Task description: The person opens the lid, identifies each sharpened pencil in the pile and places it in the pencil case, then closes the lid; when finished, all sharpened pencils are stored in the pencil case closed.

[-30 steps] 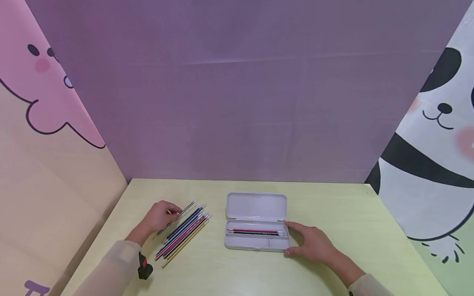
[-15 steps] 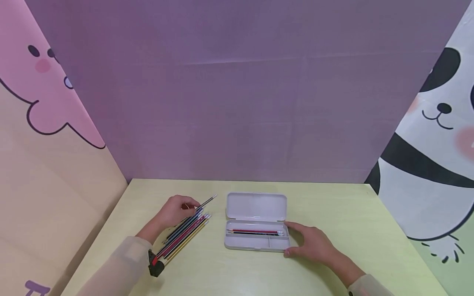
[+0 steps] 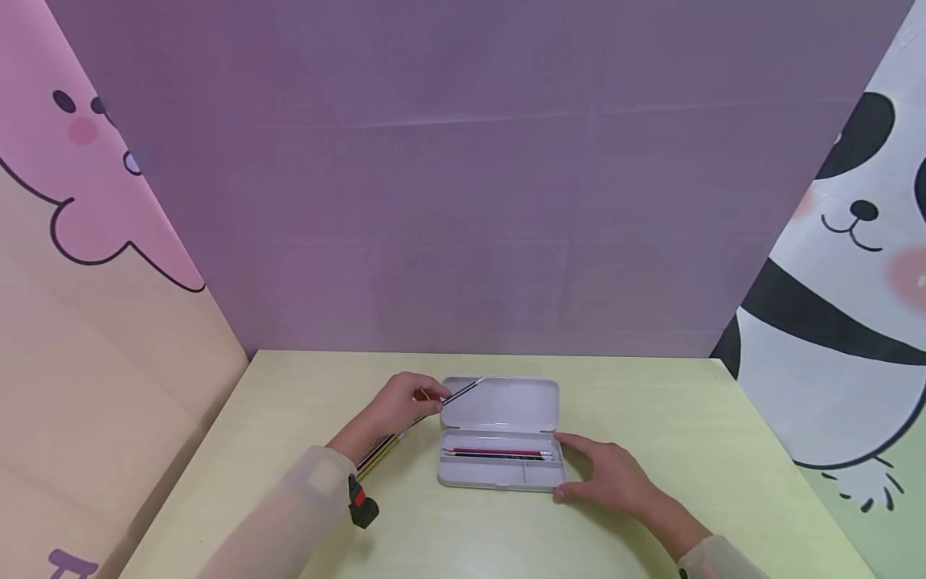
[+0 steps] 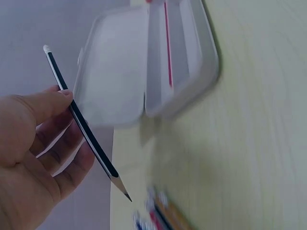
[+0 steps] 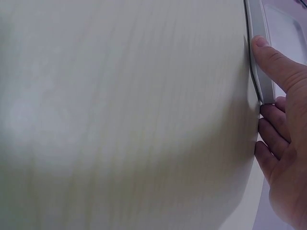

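Observation:
My left hand point(image 3: 401, 402) pinches a black-and-white striped pencil point(image 4: 86, 129) between thumb and fingers. Its sharpened tip points down toward the table and its white end is up. In the head view that pencil overlaps the raised lid of a white pencil case point(image 3: 473, 476). The case lies open, with a red pencil and a dark pencil point(image 3: 499, 456) in its long rear compartment. At the case's right end, my right hand point(image 3: 615, 478) holds it, thumb at the front corner and index finger near the hinge side. The right wrist view shows the thumb point(image 5: 273, 60) against the case's side.
Several loose pencils point(image 4: 165, 213) lie on the table left of the case, mostly hidden behind the left forearm in the head view. A black strap piece point(image 3: 362, 507) hangs at the left wrist. A purple wall point(image 3: 470, 201) stands behind the pale wooden table point(image 3: 651, 402).
My left hand has lifted the striped pencil from beside the pile and carried it right, over the other pencils, to the case's lid. The right hand and the case have stayed put.

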`<state>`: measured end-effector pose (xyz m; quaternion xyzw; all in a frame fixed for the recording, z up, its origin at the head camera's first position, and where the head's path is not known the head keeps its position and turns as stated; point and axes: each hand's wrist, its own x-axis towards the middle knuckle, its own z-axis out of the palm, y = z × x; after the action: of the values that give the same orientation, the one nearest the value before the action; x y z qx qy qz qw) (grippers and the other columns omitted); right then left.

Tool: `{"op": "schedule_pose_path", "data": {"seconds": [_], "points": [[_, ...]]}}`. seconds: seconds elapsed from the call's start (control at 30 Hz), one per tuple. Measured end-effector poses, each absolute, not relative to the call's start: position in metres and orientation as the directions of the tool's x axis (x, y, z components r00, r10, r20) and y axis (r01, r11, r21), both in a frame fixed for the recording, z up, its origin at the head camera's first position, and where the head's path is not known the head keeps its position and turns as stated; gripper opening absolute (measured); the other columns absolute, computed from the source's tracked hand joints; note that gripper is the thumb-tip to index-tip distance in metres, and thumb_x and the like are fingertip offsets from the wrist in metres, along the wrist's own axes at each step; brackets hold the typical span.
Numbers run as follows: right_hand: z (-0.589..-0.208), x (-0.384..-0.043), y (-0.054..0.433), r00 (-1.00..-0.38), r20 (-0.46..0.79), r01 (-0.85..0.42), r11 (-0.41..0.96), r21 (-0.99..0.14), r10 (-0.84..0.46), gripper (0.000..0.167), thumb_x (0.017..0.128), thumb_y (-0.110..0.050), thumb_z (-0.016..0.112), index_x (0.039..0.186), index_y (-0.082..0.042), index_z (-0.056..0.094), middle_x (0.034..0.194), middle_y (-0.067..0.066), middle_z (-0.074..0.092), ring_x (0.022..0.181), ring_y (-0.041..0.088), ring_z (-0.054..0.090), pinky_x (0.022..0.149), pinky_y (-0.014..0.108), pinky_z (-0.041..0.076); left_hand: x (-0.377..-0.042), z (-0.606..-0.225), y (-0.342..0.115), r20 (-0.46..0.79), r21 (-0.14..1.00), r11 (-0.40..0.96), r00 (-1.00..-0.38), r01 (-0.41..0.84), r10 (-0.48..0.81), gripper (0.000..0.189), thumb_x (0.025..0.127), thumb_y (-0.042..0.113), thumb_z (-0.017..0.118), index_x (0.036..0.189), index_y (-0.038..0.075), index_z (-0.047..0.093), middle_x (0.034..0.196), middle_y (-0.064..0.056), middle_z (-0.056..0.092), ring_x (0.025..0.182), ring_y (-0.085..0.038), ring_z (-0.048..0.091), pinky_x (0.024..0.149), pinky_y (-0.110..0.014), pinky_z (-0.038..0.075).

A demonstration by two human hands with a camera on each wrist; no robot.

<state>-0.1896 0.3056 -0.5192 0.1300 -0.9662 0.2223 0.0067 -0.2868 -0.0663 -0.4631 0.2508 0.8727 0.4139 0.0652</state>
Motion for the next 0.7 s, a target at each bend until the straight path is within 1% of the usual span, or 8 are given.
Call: {"op": "schedule_pose_path", "data": {"seconds": [0.13,0.23,0.4,0.53,0.7], "points": [[-0.518,-0.189,0.305,-0.966,0.068,-0.254,0.867,-0.429,-0.250,0.094,0.064,-0.059,0.091,0.144,-0.019,0.060,0.127,0.009,0.071,0.115,0.032,0.066,0.097,0.054,0.052,-0.290,-0.464,-0.040,0.106,0.767,0.497,-0.844,0.405,0.526,0.019,0.095,0.012,0.073,0.112,0.016,0.079,0.098,0.005,0.073,0.090,-0.013,0.061,0.077,-0.027,0.053],[-0.518,-0.189,0.305,-0.965,0.070,-0.258,0.869,-0.423,-0.252,0.095,0.064,-0.060,0.091,0.144,-0.019,0.060,0.127,0.010,0.071,0.116,0.033,0.066,0.097,0.055,0.052,-0.291,-0.464,-0.020,0.088,0.791,0.472,-0.837,0.388,0.540,0.019,0.095,0.012,0.073,0.113,0.018,0.080,0.100,0.007,0.074,0.090,-0.013,0.063,0.079,-0.028,0.054],[-0.520,-0.191,0.306,-0.967,0.073,-0.251,0.872,-0.420,-0.243,0.094,0.064,-0.060,0.091,0.143,-0.020,0.060,0.127,0.009,0.072,0.115,0.031,0.067,0.098,0.053,0.052,-0.292,-0.472,0.008,0.082,0.817,0.441,-0.832,0.371,0.548,0.018,0.095,0.013,0.074,0.111,0.019,0.081,0.098,0.009,0.075,0.087,-0.009,0.063,0.078,-0.025,0.053],[-0.521,-0.191,0.307,-0.966,0.073,-0.257,0.873,-0.415,-0.249,0.094,0.064,-0.061,0.090,0.143,-0.019,0.061,0.127,0.009,0.072,0.115,0.031,0.067,0.097,0.053,0.052,-0.291,-0.478,0.023,0.104,0.820,0.418,-0.820,0.391,0.563,0.016,0.093,0.009,0.075,0.108,0.014,0.081,0.098,0.005,0.076,0.086,-0.008,0.062,0.077,-0.023,0.053],[-0.521,-0.191,0.307,-0.964,0.075,-0.262,0.870,-0.417,-0.255,0.094,0.064,-0.062,0.090,0.143,-0.019,0.061,0.125,0.009,0.073,0.113,0.030,0.068,0.096,0.052,0.053,-0.289,-0.487,0.030,0.080,0.796,0.446,-0.802,0.408,0.591,0.014,0.092,0.007,0.076,0.104,0.013,0.081,0.099,0.005,0.076,0.087,-0.004,0.061,0.080,-0.022,0.052]]}}
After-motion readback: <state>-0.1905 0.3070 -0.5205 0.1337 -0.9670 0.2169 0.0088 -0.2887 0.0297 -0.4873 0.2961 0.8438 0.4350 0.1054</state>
